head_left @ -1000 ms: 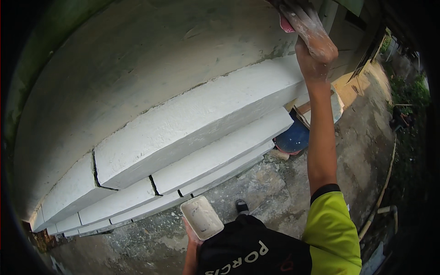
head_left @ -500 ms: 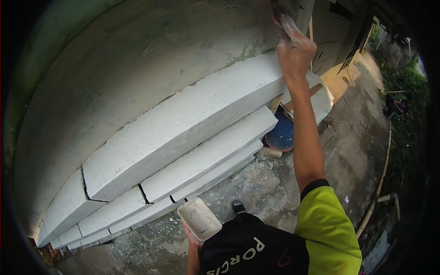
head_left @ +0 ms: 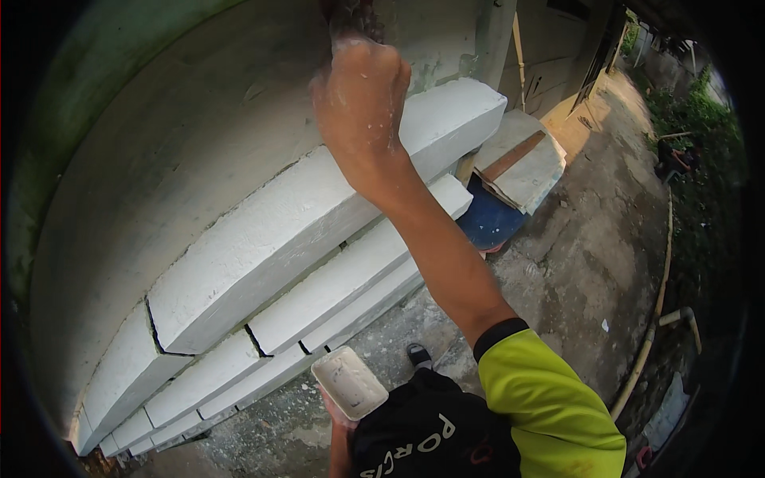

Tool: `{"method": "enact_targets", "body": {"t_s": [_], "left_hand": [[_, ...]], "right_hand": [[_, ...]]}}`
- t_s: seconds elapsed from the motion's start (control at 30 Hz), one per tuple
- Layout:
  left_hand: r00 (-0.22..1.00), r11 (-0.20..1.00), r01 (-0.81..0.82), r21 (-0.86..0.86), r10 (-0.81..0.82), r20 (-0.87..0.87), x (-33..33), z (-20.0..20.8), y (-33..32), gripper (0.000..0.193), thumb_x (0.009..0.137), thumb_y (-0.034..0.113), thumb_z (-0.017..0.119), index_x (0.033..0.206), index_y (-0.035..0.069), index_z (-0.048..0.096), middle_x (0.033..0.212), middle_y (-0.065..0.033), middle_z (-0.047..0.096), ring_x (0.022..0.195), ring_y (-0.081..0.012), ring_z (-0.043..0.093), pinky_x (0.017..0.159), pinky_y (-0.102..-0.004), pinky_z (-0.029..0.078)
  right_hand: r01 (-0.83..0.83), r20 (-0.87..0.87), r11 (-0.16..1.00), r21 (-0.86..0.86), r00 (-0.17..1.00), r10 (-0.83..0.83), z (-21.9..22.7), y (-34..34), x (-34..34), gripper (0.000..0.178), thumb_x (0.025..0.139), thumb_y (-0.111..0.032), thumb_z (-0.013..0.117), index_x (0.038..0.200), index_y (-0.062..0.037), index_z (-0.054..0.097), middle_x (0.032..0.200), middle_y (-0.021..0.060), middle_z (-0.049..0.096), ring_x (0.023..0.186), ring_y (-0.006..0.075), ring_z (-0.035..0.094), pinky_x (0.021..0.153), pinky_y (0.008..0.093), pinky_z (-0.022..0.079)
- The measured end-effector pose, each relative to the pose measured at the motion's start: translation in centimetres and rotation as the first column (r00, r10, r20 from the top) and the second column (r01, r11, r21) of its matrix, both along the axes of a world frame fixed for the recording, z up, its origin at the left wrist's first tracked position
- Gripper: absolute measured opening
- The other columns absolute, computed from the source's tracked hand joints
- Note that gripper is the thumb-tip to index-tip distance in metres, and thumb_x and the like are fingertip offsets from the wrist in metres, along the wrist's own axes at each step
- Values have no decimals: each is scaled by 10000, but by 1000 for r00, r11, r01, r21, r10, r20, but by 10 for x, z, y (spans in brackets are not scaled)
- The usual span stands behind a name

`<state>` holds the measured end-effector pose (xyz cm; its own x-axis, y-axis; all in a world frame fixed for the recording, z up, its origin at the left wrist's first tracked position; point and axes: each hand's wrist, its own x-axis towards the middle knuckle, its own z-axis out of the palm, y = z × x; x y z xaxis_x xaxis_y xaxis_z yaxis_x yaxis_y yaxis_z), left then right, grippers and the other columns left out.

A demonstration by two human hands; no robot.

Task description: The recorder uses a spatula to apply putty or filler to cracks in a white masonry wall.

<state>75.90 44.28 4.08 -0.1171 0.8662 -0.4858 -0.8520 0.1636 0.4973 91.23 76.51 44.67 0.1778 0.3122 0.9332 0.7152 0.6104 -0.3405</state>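
Observation:
My right hand [head_left: 362, 99] is raised against the upper part of the grey plastered wall [head_left: 239, 88], its fingers closed round a dark reddish hand tool [head_left: 348, 16]. White smears cover the knuckles and the tool; the tool's working end is too dark and too near the rim to name. Low down, my left hand [head_left: 336, 409] grips a shallow off-white rectangular tray [head_left: 351, 382] from beneath and the side. A whitish residue coats the inside of the tray. Between the hands, white blocks [head_left: 263, 231] form stepped ledges along the foot of the wall.
Dark gaps separate some blocks. A blue container [head_left: 488, 215] stands past the ledges' right end, partly covered by a pale board [head_left: 526, 175] with a wooden strip. A pipe [head_left: 641, 366] runs along the right side of the stained concrete ground [head_left: 574, 263], beside plants.
My right hand has moved left across the wall with the tool, uncovering the board and the ledge's right end. The left hand and tray have barely moved.

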Motion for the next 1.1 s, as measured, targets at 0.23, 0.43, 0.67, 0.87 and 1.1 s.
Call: {"method": "enact_targets", "body": {"t_s": [0.23,0.43,0.67,0.87,1.1], "left_hand": [[997,997,67,45,-69,38,-28,14,-9,751,925,695,274,1397,133,435,1275,-127,572,1096,-337,601,934,-500,508],[993,989,114,94,-111,-34,-48,15,-17,768,923,706,258,1415,135,407,1327,-102,539,1171,-312,560,988,-504,471],[989,981,132,138,-140,44,-63,12,-27,761,920,708,260,1412,147,409,1340,-87,535,1176,-323,557,991,-535,460],[988,977,154,145,-157,11,-68,21,-24,760,918,711,260,1418,156,402,1356,-83,522,1187,-326,547,992,-540,457],[979,970,200,138,-203,8,-76,14,-24,747,924,702,268,1422,160,398,1339,-80,531,1184,-319,547,988,-539,458]], "right_hand": [[-271,92,914,303,962,255,-21,-60,-15,453,721,134,612,1170,80,599,975,231,690,821,304,713,729,339,579],[288,-244,942,-170,914,-324,-7,12,112,324,872,14,530,1190,57,572,958,262,677,877,399,671,803,425,512],[134,-106,900,-414,975,-194,-14,10,43,466,797,63,551,1248,115,449,829,277,642,818,437,643,815,481,485],[55,-311,988,-142,945,-98,-10,-25,69,443,779,51,570,1207,100,466,846,255,672,848,412,672,789,440,520],[10,-203,833,-553,968,-147,11,53,166,170,691,-49,593,684,120,578,731,288,637,740,461,662,703,434,533]]}}
